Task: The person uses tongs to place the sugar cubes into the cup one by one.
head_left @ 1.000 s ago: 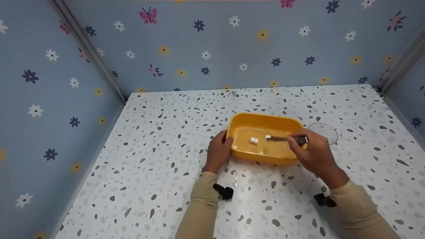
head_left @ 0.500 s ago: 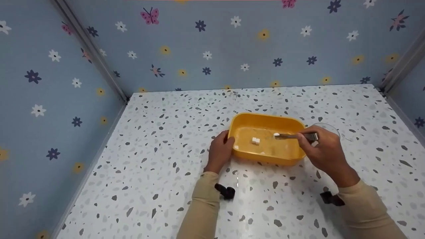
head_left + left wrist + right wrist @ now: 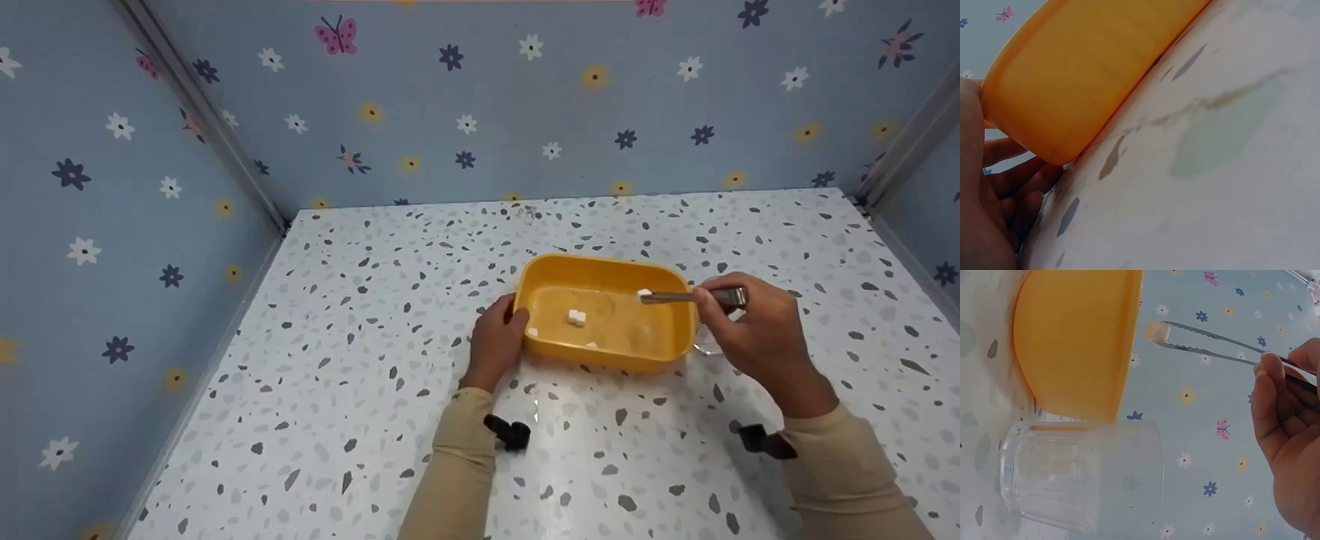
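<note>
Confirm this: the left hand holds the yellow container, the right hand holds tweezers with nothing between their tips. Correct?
Not quite: the right wrist view shows the tweezers pinching a white cube. The left hand does hold the yellow container, the right hand the tweezers.

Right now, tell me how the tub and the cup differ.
The tub is yellow, while the cup is clear and colourless. The tub is a wide, shallow rounded rectangle; the cup is round and much narrower. The left hand grips the tub by its side, but no hand is seen holding the cup. Both stand upright on the speckled table, the cup beside the tub's right end.
</note>
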`<act>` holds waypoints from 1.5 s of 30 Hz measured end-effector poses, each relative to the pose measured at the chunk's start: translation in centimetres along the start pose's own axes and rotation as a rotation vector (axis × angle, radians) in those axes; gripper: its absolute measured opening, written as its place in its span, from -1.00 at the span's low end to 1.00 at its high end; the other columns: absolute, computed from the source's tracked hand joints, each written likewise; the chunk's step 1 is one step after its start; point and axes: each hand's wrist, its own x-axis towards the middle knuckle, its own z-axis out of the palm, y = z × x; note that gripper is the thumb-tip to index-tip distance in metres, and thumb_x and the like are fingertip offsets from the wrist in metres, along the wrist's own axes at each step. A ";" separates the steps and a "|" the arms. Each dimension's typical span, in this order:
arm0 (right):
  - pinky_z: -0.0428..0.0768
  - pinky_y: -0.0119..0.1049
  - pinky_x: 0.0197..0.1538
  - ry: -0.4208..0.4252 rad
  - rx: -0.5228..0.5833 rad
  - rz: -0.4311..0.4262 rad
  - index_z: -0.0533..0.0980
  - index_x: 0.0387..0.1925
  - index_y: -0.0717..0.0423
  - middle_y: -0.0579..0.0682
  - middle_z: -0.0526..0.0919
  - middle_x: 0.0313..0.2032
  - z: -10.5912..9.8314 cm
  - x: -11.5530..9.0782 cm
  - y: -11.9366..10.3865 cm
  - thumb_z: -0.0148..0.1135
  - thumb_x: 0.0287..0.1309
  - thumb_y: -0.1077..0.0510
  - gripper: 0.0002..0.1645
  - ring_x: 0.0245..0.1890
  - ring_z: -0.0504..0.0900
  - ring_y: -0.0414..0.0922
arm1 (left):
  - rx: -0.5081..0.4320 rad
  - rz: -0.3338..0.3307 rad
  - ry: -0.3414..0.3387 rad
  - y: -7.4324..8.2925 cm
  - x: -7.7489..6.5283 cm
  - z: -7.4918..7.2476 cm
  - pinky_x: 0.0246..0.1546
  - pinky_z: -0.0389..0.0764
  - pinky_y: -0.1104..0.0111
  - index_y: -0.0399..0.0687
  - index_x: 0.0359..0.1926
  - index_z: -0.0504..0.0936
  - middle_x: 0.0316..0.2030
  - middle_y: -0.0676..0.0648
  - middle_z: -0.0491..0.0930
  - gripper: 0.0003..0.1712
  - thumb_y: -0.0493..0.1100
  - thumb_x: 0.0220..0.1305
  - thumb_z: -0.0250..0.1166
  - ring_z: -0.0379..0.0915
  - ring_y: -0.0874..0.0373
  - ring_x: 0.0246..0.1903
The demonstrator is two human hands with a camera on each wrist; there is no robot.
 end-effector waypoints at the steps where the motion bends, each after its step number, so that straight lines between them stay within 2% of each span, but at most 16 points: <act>1: 0.44 -0.73 -0.31 0.001 0.001 0.002 0.63 -0.30 0.30 0.07 0.71 -0.40 0.0 0.0 0.0 0.40 0.09 0.39 -0.88 -0.50 0.57 -0.23 | 0.002 0.000 -0.001 0.0 0.0 0.0 0.14 0.49 0.24 -0.04 0.28 0.54 0.11 -0.02 0.61 -0.48 0.05 0.41 0.08 0.50 0.15 0.02; 7: 0.44 -0.72 -0.30 0.007 0.001 0.016 0.64 -0.31 0.31 0.05 0.71 -0.44 -0.5 0.2 0.2 0.40 0.09 0.40 -0.90 -0.50 0.54 -0.33 | 0.006 0.001 -0.001 -0.1 0.0 -0.1 0.16 0.47 0.23 -0.02 0.29 0.54 0.13 -0.02 0.60 -0.47 0.07 0.41 0.07 0.50 0.14 0.06; 11: 0.43 -0.73 -0.31 0.012 -0.039 0.031 0.63 -0.32 0.33 0.03 0.69 -0.49 -1.1 0.3 0.3 0.39 0.09 0.41 -0.91 -0.53 0.52 -0.37 | 0.003 0.000 -0.002 -0.1 0.0 -0.1 0.16 0.47 0.24 -0.02 0.30 0.53 0.14 -0.02 0.60 -0.46 0.07 0.41 0.07 0.50 0.14 0.07; 15: 0.41 -0.74 -0.33 0.031 -0.065 0.039 0.63 -0.35 0.35 0.05 0.68 -0.54 -1.5 0.4 0.3 0.39 0.07 0.43 -0.92 -0.54 0.50 -0.39 | 0.001 -0.005 -0.005 0.0 -0.1 -0.1 0.16 0.48 0.25 0.00 0.30 0.53 0.13 -0.01 0.60 -0.47 0.07 0.42 0.08 0.50 0.15 0.06; 23: 0.36 -0.76 -0.36 0.060 -0.091 0.075 0.62 -0.37 0.39 0.10 0.67 -0.56 -2.8 0.6 0.3 0.37 0.09 0.43 -0.95 -0.51 0.42 -0.56 | -0.004 -0.013 -0.006 0.1 -0.2 0.0 0.15 0.48 0.24 0.01 0.31 0.53 0.13 0.00 0.60 -0.48 0.05 0.41 0.09 0.50 0.16 0.04; 30: 0.34 -0.73 -0.36 0.078 -0.120 0.073 0.62 -0.38 0.42 0.14 0.66 -0.58 -3.9 0.8 0.6 0.34 0.09 0.42 -0.95 -0.51 0.41 -0.61 | -0.002 0.005 0.007 -0.1 0.0 0.0 0.13 0.49 0.22 -0.01 0.29 0.55 0.11 -0.01 0.62 -0.48 0.05 0.40 0.09 0.51 0.14 0.00; 39: 0.30 -0.68 -0.38 0.091 -0.131 0.068 0.62 -0.40 0.44 0.16 0.67 -0.60 -4.7 0.8 1.0 0.34 0.08 0.42 -0.93 -0.51 0.40 -0.62 | 0.011 -0.014 0.003 0.0 0.0 0.0 0.12 0.49 0.23 0.00 0.29 0.54 0.11 0.00 0.61 -0.46 0.08 0.39 0.08 0.50 0.15 -0.03; 45: 0.29 -0.69 -0.37 0.076 -0.142 0.109 0.62 -0.36 0.46 0.19 0.67 -0.57 -5.2 0.7 1.5 0.33 0.12 0.40 -0.90 -0.48 0.34 -0.68 | 0.013 -0.011 0.003 0.1 0.0 0.0 0.09 0.50 0.23 0.00 0.29 0.54 0.10 -0.01 0.61 -0.47 0.07 0.40 0.08 0.49 0.15 -0.04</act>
